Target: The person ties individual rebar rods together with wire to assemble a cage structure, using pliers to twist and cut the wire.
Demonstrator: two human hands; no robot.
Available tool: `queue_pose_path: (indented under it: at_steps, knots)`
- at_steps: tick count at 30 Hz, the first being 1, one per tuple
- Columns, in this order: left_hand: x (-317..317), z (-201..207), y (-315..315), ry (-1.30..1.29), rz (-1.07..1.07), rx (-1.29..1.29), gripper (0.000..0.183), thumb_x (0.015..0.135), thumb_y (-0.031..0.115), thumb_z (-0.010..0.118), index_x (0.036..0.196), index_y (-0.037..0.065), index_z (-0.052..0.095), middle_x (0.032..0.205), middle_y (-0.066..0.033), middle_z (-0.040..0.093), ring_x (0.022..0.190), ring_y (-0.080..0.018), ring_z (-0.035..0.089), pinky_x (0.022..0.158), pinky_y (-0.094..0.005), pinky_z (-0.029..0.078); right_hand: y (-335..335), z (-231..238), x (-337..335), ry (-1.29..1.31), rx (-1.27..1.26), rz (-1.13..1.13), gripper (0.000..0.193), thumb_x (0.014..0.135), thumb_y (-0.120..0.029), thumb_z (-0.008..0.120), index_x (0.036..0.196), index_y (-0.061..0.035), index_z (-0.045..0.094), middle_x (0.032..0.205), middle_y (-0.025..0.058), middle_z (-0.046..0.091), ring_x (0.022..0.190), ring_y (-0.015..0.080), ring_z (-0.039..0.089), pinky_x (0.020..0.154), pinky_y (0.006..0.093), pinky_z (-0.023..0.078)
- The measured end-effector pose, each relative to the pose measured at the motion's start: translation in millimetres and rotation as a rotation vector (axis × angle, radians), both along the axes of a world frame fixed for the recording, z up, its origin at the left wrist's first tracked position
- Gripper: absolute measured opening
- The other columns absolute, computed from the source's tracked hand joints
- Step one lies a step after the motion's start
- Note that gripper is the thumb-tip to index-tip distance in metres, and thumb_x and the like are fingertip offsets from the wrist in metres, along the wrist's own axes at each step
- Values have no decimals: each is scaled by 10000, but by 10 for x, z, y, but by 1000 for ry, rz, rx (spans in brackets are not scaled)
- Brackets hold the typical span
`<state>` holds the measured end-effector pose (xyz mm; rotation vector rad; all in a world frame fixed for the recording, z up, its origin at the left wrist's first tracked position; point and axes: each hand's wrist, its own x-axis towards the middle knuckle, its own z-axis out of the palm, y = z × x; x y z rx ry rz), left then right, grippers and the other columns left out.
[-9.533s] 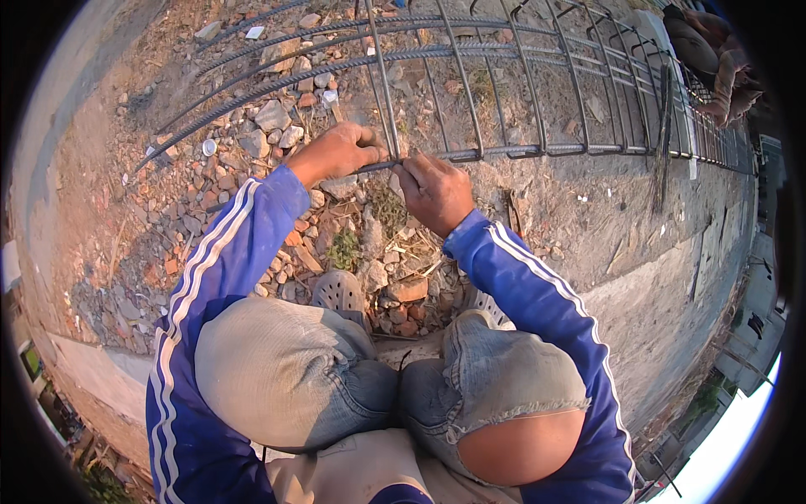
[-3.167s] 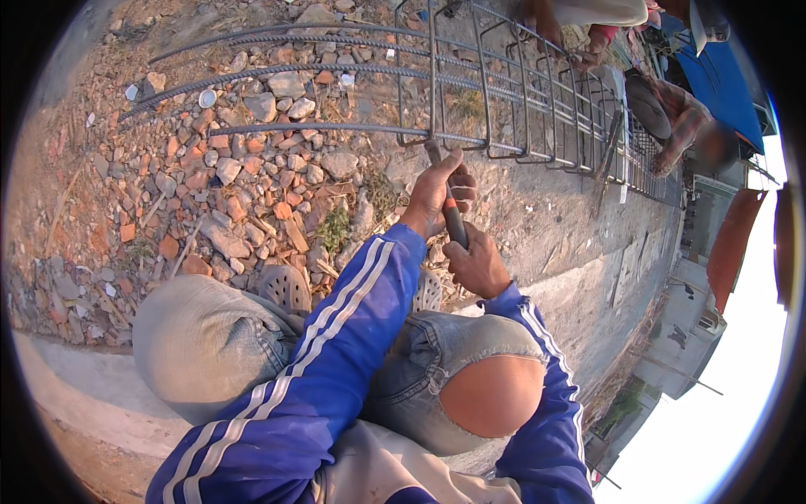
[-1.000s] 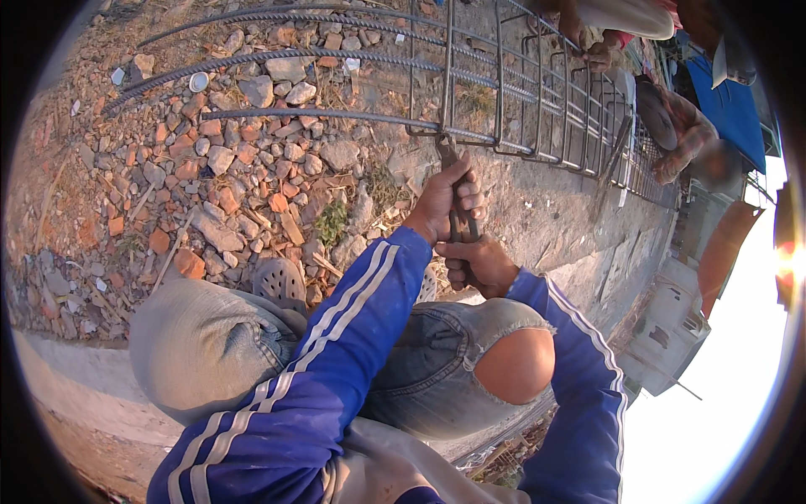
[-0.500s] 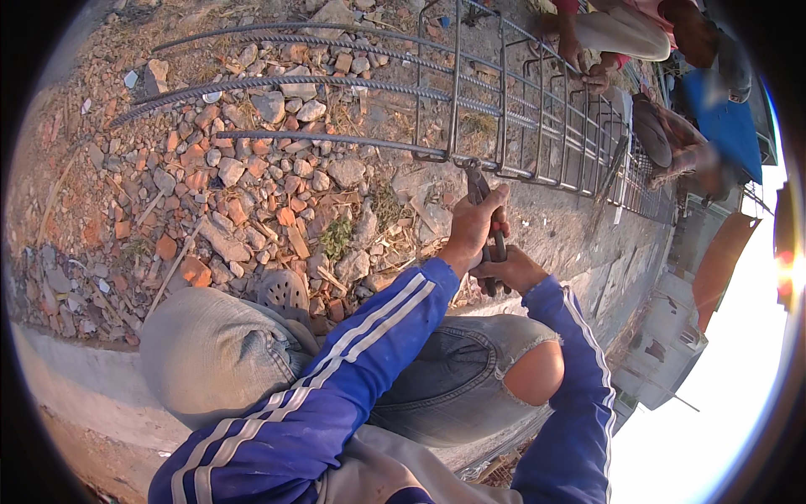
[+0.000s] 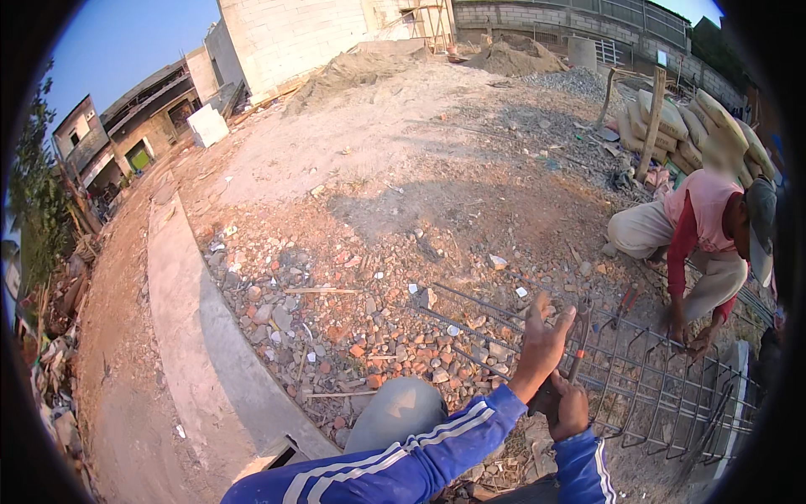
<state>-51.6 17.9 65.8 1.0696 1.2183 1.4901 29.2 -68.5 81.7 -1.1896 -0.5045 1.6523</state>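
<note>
Noting pincers (image 5: pixel 578 357), dark with orange on the handle, raised in front of the near end of a rebar cage (image 5: pixel 651 388); cannot tell whether touching the bars. Gripped low on the handle by the right hand (image 5: pixel 570 407), with fingers curled around. Also noting, just beside the tool, the left hand (image 5: pixel 541 349), fingers spread; contact unclear. Would judge the tool as metal: rigid, fairly heavy for its size, hard to break. Expect some slip on dusty or sweaty skin. Best taken by the handles, well below the head; keep skin clear of pivot and biting edge. Would reckon the cage heavy, stiff at the hoops, springier along protruding bars; take hold near a hoop.
</note>
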Motion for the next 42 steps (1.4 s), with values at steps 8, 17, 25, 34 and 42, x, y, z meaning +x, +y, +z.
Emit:
queue_pose_path:
  at_steps: [8,17,25,34,42]
  knots:
    - [-474,1180,-898,388,-126,414,679,896,341,632,1417,24,335,1449,-186,309,1302,-328,406,1042,-464,377,184,-494,232,-131,-61,374,261,913,-176,557,943,82,576,760,170,658,717,291,678,616,384,558]
    - [-713,3465,-1554,707,183,1403,652,870,353,659,1372,26,403,1378,-228,434,1193,-294,533,964,-409,457,220,-417,525,-665,232,682,392,831,-323,640,1089,-28,638,837,170,684,754,327,671,717,426,510]
    - [-1056,4249,-1608,1152,633,1211,658,875,361,648,1381,27,392,1386,-227,424,1206,-299,519,975,-415,444,247,-591,411,-1077,430,929,563,822,-516,617,1110,-32,647,867,187,682,831,342,668,751,439,502]
    - [-1256,4186,-1245,1346,669,946,666,879,369,635,1390,28,379,1394,-225,414,1220,-305,504,988,-422,430,189,-827,512,-1119,434,893,465,817,-424,617,1100,-58,662,928,207,686,900,363,662,812,450,503]
    - [-1398,3942,-1102,1316,686,962,672,883,377,624,1398,29,368,1402,-223,404,1232,-310,490,1000,-429,417,67,-822,685,-1156,506,926,432,846,-420,568,1133,-107,644,925,212,682,872,363,663,788,464,512]
